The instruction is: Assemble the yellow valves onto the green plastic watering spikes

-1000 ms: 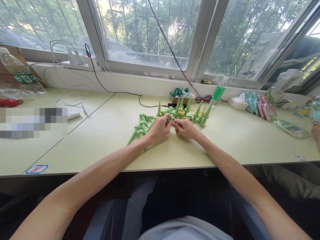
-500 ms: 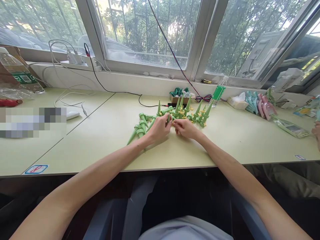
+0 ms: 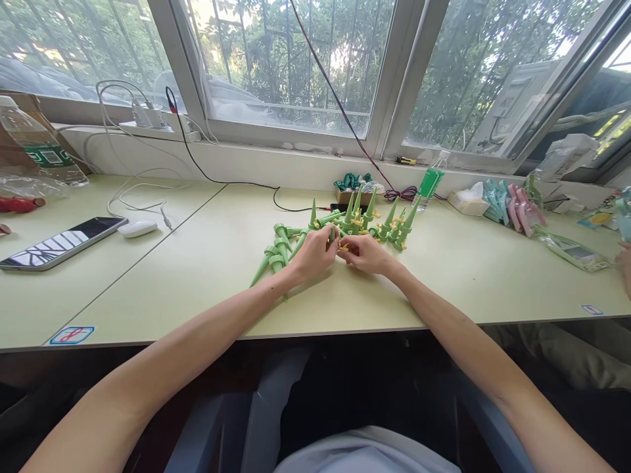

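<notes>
My left hand [image 3: 314,253] is closed around a green plant watering spike [image 3: 332,234], most of it hidden by the fingers. Close beside it, my right hand [image 3: 365,253] pinches a small yellow valve [image 3: 342,247] at the spike's end; whether the two parts are joined cannot be made out. Several green spikes with yellow valves [image 3: 405,230] stand point up behind and to the right of my hands. To the left, several more green spikes [image 3: 280,244] lie loose in a pile, partly behind my left hand.
A phone [image 3: 64,243] and a white mouse [image 3: 138,228] lie at left. Along the back are a small box [image 3: 348,196], a bottle with a green label [image 3: 430,184] and a tissue box [image 3: 468,202]. Another person's hand [image 3: 625,263] shows at the right edge.
My right fingers have shifted slightly at the yellow valve, which shows more now. My left hand holds its place. The pixelated patch at left now shows as a phone.
</notes>
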A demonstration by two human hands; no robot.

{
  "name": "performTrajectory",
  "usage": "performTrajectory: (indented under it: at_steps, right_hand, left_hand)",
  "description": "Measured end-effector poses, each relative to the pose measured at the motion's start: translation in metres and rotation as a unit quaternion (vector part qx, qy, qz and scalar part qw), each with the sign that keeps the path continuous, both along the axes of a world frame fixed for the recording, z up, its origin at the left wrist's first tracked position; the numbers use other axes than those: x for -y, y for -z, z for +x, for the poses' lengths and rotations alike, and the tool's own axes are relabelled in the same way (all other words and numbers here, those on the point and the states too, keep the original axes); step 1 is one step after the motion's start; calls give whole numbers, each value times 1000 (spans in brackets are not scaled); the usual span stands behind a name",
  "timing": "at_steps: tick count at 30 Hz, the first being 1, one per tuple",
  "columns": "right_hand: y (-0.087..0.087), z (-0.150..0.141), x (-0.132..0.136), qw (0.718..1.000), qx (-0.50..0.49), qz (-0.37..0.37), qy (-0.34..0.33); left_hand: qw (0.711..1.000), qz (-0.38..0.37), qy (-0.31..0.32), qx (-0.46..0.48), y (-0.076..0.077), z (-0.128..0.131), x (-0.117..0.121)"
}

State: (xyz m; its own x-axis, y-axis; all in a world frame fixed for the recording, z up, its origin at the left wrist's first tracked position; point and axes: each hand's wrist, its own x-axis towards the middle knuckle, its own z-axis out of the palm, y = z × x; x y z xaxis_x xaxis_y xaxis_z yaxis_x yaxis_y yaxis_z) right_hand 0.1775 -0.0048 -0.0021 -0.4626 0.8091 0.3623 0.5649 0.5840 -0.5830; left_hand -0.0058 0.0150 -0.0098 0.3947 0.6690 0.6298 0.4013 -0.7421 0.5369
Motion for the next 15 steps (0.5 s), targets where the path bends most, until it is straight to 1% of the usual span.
performTrajectory:
  at_steps: [8,15]
  right_hand:
    - [1,0,-1,1000,-10,-3,7]
    - [1,-1,-2,1000,-14,-1,13]
  left_hand:
    - [1000,13,-13,-2,-1,0,-1]
    - [1000,9,-12,-5,-2,-1,-1]
